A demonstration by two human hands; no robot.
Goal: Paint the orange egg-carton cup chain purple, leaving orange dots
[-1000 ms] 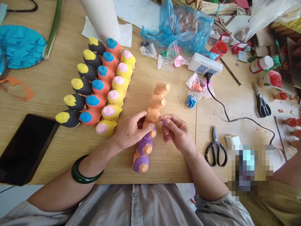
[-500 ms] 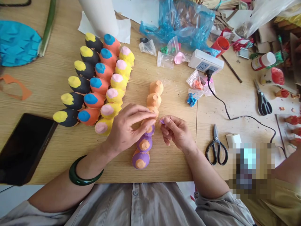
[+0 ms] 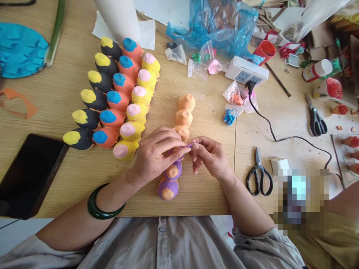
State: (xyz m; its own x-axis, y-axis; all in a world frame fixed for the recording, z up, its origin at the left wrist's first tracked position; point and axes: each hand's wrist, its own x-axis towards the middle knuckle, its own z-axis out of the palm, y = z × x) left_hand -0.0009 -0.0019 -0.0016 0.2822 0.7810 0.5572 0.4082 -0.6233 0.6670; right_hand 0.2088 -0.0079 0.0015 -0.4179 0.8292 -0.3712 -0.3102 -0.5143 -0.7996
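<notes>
A small piece of purple clay (image 3: 192,145) is stretched between my fingertips. My left hand (image 3: 159,151), closed in a pinch, holds its left end. On the other side my right hand (image 3: 209,155) pinches the clay between thumb and forefinger. Below the hands lies a strip of egg-carton cups (image 3: 184,118). Its far cups are plain orange, while the near ones are coated purple with orange tops. My left hand hides the middle of the strip. To the left stand three rows of painted cups (image 3: 114,98), black with yellow tops, orange with blue, and yellow with pink.
A black phone (image 3: 29,175) lies at the left, below a blue textured oval (image 3: 24,50). On the right are scissors (image 3: 259,173), a second pair (image 3: 316,117) and a power strip (image 3: 246,70) with a cord. Small clay bags (image 3: 234,93) and a blue plastic bag (image 3: 218,30) lie farther back.
My left hand has moved slightly right to meet my right hand. The purple clay, earlier held by the right hand alone, is now pinched by both.
</notes>
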